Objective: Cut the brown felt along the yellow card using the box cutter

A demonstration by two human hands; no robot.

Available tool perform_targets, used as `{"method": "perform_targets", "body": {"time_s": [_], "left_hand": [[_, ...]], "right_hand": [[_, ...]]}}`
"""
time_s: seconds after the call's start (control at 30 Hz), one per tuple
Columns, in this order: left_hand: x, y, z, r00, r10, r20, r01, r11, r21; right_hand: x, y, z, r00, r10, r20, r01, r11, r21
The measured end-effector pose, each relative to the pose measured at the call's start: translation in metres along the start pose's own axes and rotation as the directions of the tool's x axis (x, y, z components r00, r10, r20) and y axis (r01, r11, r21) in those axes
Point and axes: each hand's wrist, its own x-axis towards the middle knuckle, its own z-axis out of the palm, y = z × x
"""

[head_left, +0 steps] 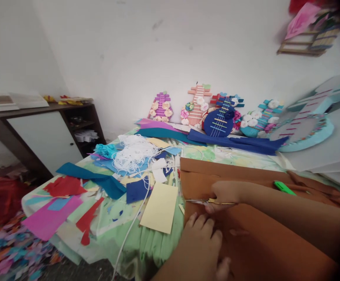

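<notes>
A large brown sheet (pixel 260 242), perhaps felt or crepe paper, lies over the right half of the table. My right hand (pixel 224 193) comes in from the right and is closed on a pair of scissors (pixel 197 201) with gold-coloured handles. Their blades point left and lie along a slit at the sheet's left edge. Just below the blades, my left hand (pixel 200 236) rests on the sheet with its fingers spread, holding nothing. A green cutter-like tool (pixel 284 188) sits on the brown material beyond my right forearm.
A cream card (pixel 159 207) lies left of the sheet, near a white string heap (pixel 134 153) and coloured scraps. Several decorated lute-shaped crafts, one a blue lute (pixel 218 121), lean against the wall. A cabinet (pixel 41 136) stands at left; paper bits (pixel 14 249) cover the floor.
</notes>
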Motion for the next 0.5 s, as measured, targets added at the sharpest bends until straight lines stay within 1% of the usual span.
{"method": "perform_targets", "body": {"time_s": [0.13,0.2,0.23,0.3,0.4,0.43,0.5], "left_hand": [[-0.001,0.001,-0.002,1.0,-0.01,0.012,0.01,1.0,-0.006],[-0.001,0.001,-0.003,1.0,-0.008,0.013,0.009,1.0,-0.007],[-0.001,0.001,-0.003,1.0,-0.005,0.018,0.005,1.0,-0.006],[-0.001,0.0,-0.003,0.999,0.001,0.032,-0.001,1.0,0.005],[0.0,-0.002,-0.001,0.999,0.012,0.034,-0.014,0.999,0.052],[0.0,-0.002,0.0,0.999,0.03,0.015,-0.031,0.996,0.078],[-0.002,-0.003,0.006,0.992,0.105,-0.076,-0.092,0.984,0.156]], "right_hand": [[0.0,-0.008,-0.002,0.999,0.024,0.047,-0.028,0.995,0.093],[-0.003,-0.007,-0.002,0.999,0.035,0.035,-0.041,0.983,0.181],[-0.006,-0.005,-0.001,0.999,0.041,0.01,-0.042,0.972,0.231],[-0.016,0.003,0.0,0.996,0.044,-0.084,-0.015,0.948,0.319],[-0.041,0.019,0.004,0.967,0.048,-0.25,0.056,0.918,0.393],[-0.051,0.024,0.006,0.957,0.056,-0.283,0.068,0.909,0.412],[-0.073,0.033,0.016,0.93,0.082,-0.359,0.083,0.903,0.421]]}}
